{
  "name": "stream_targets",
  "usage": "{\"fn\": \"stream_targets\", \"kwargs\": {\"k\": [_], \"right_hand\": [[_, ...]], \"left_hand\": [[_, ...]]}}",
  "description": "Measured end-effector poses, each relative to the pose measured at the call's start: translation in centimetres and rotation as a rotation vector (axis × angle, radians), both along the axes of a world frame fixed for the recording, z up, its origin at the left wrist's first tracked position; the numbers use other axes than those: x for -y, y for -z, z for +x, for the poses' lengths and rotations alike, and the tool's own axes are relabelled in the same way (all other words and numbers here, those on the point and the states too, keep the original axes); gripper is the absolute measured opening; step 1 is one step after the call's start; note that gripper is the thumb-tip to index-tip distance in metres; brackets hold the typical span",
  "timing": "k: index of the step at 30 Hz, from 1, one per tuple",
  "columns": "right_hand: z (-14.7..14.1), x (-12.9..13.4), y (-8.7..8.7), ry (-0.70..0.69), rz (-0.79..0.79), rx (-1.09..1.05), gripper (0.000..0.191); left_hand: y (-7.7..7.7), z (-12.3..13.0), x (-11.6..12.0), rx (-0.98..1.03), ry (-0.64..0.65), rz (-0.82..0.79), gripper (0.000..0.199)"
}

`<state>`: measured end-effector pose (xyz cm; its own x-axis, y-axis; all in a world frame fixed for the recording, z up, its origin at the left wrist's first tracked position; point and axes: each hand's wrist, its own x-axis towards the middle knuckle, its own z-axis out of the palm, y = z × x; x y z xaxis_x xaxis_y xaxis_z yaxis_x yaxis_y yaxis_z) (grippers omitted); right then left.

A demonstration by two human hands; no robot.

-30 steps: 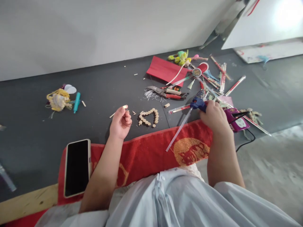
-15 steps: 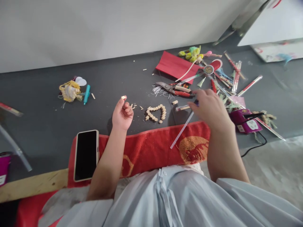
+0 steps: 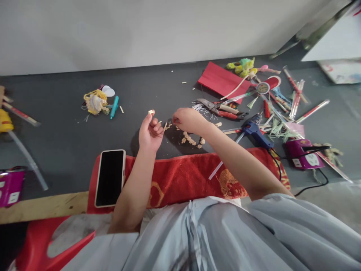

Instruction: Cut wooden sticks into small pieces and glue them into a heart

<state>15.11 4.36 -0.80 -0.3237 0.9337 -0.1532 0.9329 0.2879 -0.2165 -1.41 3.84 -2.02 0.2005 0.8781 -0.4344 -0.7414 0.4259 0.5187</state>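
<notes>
My left hand (image 3: 151, 131) is raised over the table, thumb and forefinger closed on a small pale wooden stick piece (image 3: 151, 111). My right hand (image 3: 188, 119) is low over the table just to its right. Its fingers are bent together, and whatever they may hold is hidden. Small loose stick pieces (image 3: 166, 126) lie between and below the hands. Partly behind my right wrist is a chain of pale wooden pieces (image 3: 189, 138). The blue glue gun (image 3: 257, 132) lies farther right, a clear glue stick (image 3: 216, 170) extending from it toward the towel.
Pruning shears (image 3: 217, 108), red paper (image 3: 220, 81) and wrapped sticks (image 3: 297, 98) crowd the right side. A purple power box (image 3: 304, 153) trails a cord. Left lie a phone (image 3: 110, 178) on a red towel (image 3: 175, 173), a teal tube (image 3: 114, 107) and a yarn bundle (image 3: 96, 102).
My right hand has left the glue gun, which now lies on the table, and moved left to the loose stick pieces. My left hand keeps its hold. The view has shifted slightly.
</notes>
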Motion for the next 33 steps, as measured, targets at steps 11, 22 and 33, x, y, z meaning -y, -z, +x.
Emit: {"fn": "stream_targets", "kwargs": {"k": [11,22,33], "right_hand": [[-1.5,-0.7,0.7,-0.051,-0.033,0.068,0.03],[0.1,0.1,0.1,0.006,0.06,-0.482,0.013],[1.4,1.4,-1.2,0.126,-0.119,-1.405,0.028]], "left_hand": [[0.0,0.1,0.1,0.034,0.004,0.001,0.017],[-0.2,0.4,0.3,-0.01,0.016,-0.019,0.017],[-0.2,0.8,0.9,-0.056,0.061,0.045,0.012]]}}
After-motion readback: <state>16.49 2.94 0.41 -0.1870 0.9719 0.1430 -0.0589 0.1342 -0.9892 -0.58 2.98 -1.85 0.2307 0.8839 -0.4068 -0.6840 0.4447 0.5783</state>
